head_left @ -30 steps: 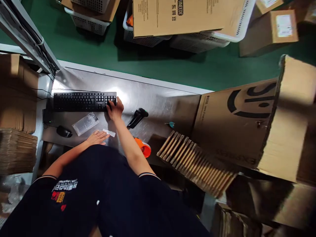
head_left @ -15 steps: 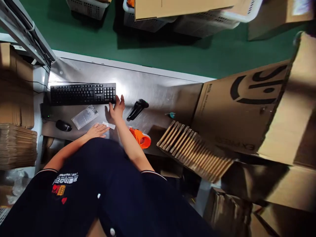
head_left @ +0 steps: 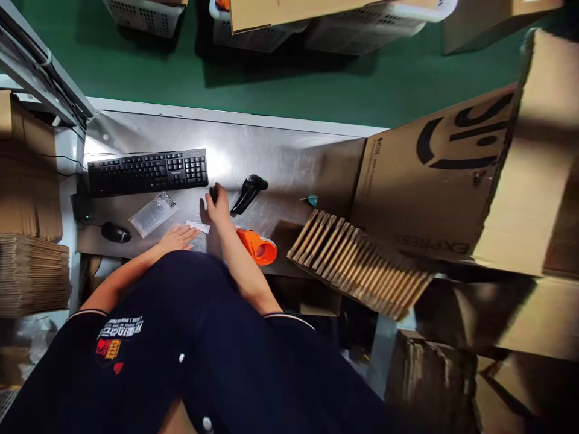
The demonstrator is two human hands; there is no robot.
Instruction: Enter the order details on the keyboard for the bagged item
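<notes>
My left hand (head_left: 178,237) lies flat and open on the steel table (head_left: 280,163), its fingertips touching a small white label strip (head_left: 199,226). My right hand (head_left: 218,204) hovers just below the black keyboard (head_left: 147,172) and left of the black barcode scanner (head_left: 245,193); its fingers curl slightly and hold nothing that I can see. A clear bubble-wrap packet (head_left: 152,214) lies left of the label. A black mouse (head_left: 116,232) sits near the table's left front corner. An orange tape dispenser (head_left: 257,246) rests beside my right forearm.
A large open cardboard box (head_left: 452,175) covers the table's right end, with a row of folded cartons (head_left: 357,265) in front of it. Flat cardboard stacks (head_left: 29,271) stand at left. White baskets (head_left: 253,27) and boxes sit on the green floor beyond.
My right hand has come off the keyboard's number pad and drawn back toward me, ending beside the scanner. My left hand has stayed on the label strip.
</notes>
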